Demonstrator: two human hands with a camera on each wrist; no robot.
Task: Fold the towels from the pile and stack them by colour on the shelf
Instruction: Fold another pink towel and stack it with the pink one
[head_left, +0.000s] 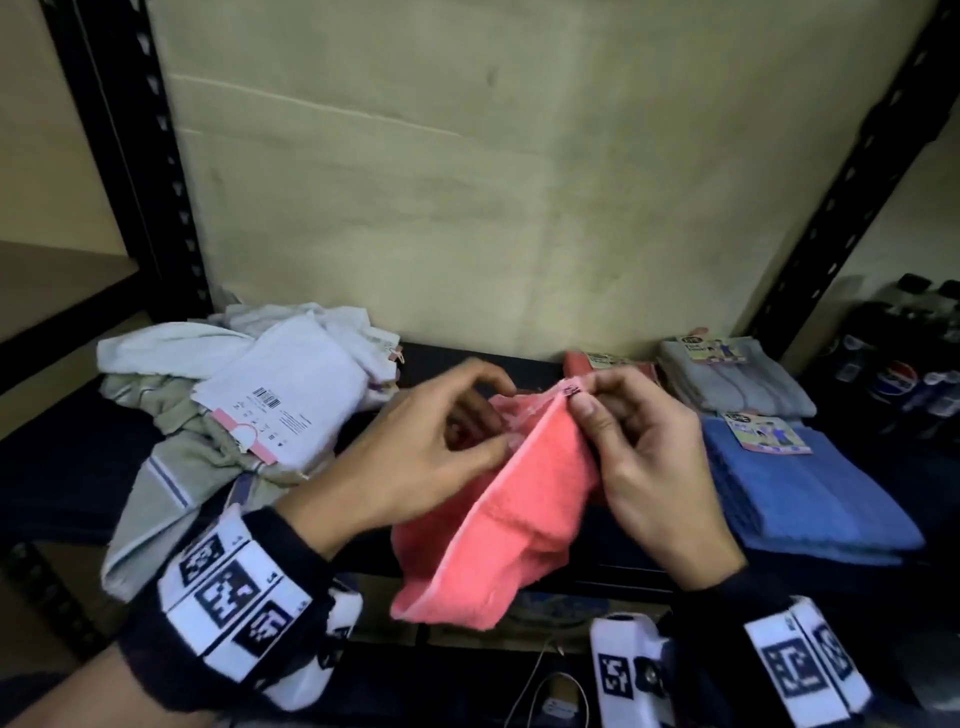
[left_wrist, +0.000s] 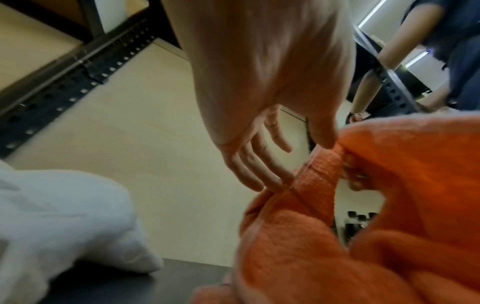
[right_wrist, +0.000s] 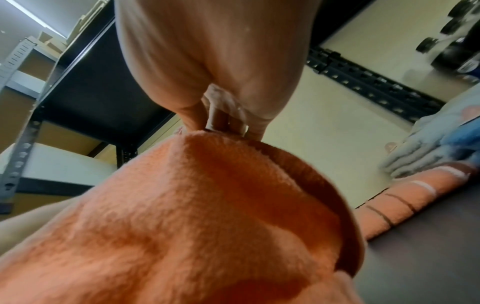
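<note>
A coral towel (head_left: 524, 493) hangs off the shelf's front edge between my two hands. My right hand (head_left: 584, 400) pinches its top corner, where a small label sits. My left hand (head_left: 498, 415) pinches the hem just left of that, thumb against fingers. In the left wrist view the left hand (left_wrist: 298, 162) has thumb and fingertips on the towel (left_wrist: 311, 257). In the right wrist view the right hand (right_wrist: 223, 127) grips the towel (right_wrist: 194, 216) from above. The pile (head_left: 234, 405) of unfolded white and grey towels lies at the left.
Folded stacks sit at the right of the dark shelf board (head_left: 62, 493): coral (head_left: 613, 366) at the back, grey (head_left: 737, 384), and blue (head_left: 795, 493) nearest me. Black uprights (head_left: 130, 156) frame the bay. Bottles (head_left: 904, 374) stand beyond. Another person (left_wrist: 428, 41) stands nearby.
</note>
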